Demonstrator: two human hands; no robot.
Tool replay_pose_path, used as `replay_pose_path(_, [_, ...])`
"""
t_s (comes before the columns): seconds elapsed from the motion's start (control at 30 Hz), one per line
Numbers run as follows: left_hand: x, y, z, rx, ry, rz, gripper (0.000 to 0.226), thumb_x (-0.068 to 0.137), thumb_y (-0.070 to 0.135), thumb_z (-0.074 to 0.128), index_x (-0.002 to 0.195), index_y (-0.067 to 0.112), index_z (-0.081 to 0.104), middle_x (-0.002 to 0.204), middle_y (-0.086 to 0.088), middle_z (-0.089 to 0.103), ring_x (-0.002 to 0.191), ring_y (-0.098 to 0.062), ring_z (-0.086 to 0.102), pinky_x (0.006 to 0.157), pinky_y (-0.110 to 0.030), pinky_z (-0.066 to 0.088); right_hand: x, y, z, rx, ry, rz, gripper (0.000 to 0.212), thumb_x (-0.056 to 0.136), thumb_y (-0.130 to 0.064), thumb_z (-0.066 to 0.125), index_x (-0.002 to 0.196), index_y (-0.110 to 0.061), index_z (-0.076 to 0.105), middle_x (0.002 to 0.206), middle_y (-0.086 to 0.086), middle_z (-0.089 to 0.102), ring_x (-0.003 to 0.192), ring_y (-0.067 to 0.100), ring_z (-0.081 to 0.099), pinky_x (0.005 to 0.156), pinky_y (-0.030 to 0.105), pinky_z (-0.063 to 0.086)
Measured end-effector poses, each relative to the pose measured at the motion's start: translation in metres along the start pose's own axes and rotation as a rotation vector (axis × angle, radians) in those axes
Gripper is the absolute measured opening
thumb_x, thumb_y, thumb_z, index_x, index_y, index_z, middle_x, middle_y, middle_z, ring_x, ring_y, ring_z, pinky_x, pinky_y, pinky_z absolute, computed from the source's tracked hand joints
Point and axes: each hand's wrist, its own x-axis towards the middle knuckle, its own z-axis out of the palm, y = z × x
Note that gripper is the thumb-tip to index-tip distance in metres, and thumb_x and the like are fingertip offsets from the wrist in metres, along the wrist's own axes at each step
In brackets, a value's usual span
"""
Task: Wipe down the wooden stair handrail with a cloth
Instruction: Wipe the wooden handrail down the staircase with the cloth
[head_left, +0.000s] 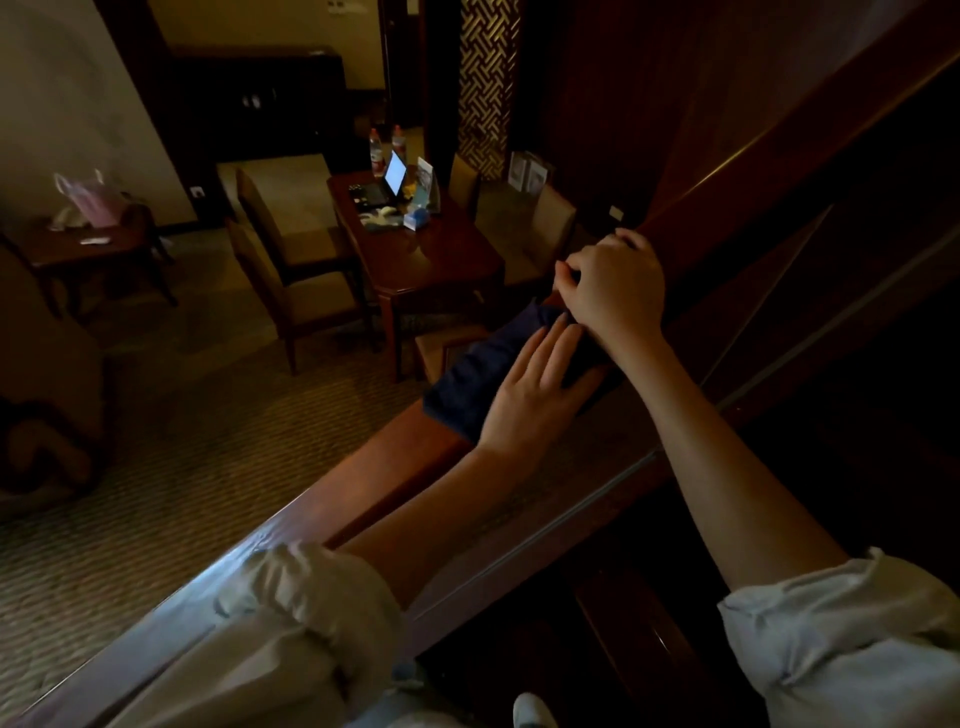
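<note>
A dark blue cloth (483, 371) lies draped over the broad wooden handrail (405, 462), which runs from the lower left up to the right. My left hand (535, 389) lies flat on the cloth with straight fingers, pressing it onto the rail. Just beyond it, my right hand (615, 286) has curled fingers at the cloth's far end; whether they pinch the cloth is hidden by the hand itself.
Below the rail to the left is a carpeted room with a dark wooden table (421, 249) holding a laptop (387, 182) and bottles, with chairs (291, 270) around it. A side table (88, 244) stands far left. Dark stairs (779, 467) lie right of the rail.
</note>
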Motion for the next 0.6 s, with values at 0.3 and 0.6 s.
replay_pose_path(0.3, [-0.072, -0.035, -0.014, -0.114, -0.109, -0.185, 0.087, 0.065, 0.029, 0.087, 0.136, 0.01, 0.04, 0.126, -0.016, 0.059, 0.126, -0.03, 0.046, 0.106, -0.04, 0.036, 0.0, 0.0, 0.001, -0.019, 0.025, 0.003, 0.033, 0.1, -0.027, 0.047, 0.096, -0.009, 0.074, 0.089, 0.009, 0.072, 0.097, 0.023, 0.062, 0.111, 0.037, 0.028])
replay_pose_path(0.6, [-0.001, -0.012, -0.015, -0.249, -0.068, -0.253, 0.063, 0.085, 0.039, 0.069, 0.133, 0.002, 0.052, 0.135, -0.017, 0.055, 0.129, -0.03, 0.049, 0.111, -0.039, 0.026, -0.001, -0.002, -0.001, -0.037, 0.003, 0.009, 0.033, 0.1, -0.029, 0.046, 0.096, -0.01, 0.074, 0.091, 0.009, 0.071, 0.098, 0.024, 0.062, 0.111, 0.037, 0.029])
